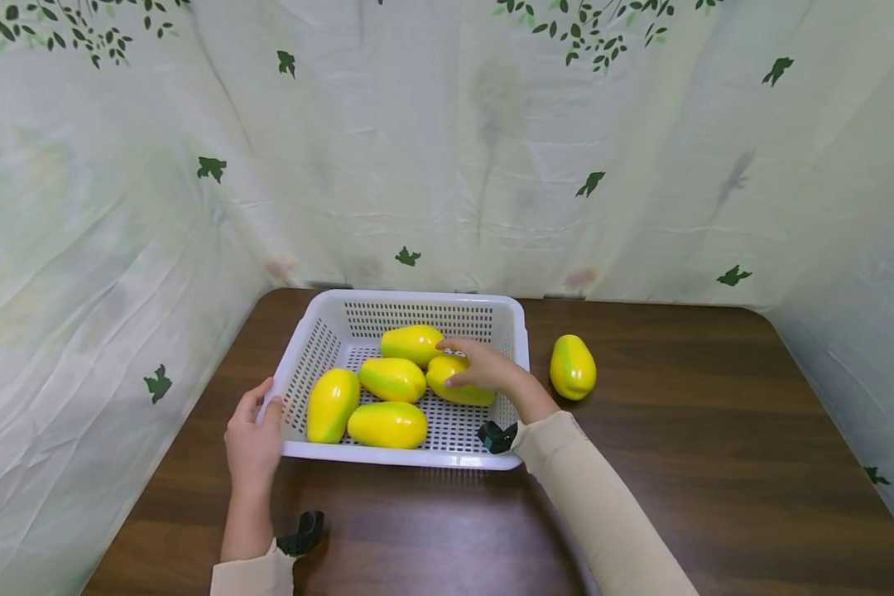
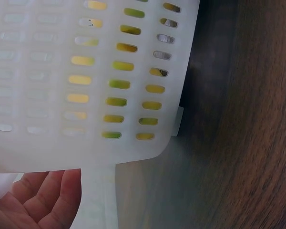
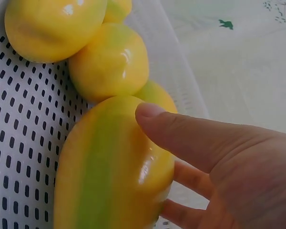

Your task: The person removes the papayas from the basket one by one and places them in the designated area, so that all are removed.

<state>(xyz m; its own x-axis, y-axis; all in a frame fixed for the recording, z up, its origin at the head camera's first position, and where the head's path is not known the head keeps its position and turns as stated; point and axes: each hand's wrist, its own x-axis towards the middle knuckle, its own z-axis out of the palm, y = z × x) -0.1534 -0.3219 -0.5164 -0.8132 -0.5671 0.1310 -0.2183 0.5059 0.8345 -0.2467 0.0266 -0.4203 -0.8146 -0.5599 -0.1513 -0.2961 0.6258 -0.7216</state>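
Note:
A white perforated plastic basket (image 1: 410, 459) stands on the table with several glossy yellow-green, papaya-like fruits (image 1: 392, 379) in it. My left hand (image 1: 254, 439) grips the basket's left rim; in the left wrist view its curled fingers (image 2: 62, 200) show below the basket's slotted wall. Over the right half of the basket, my right hand (image 1: 492, 369) is spread above the rightmost fruit (image 1: 465, 393), which lies on the basket floor. In the right wrist view the straight thumb (image 3: 167, 126) lies along that fruit's upper side, with other fingers at its far side.
One more yellow-green fruit (image 1: 573, 368) lies on the brown wooden table (image 1: 700, 430), just right of the basket. A pale curtain (image 1: 417, 165) with leaf and bird prints hangs behind the table and on both sides.

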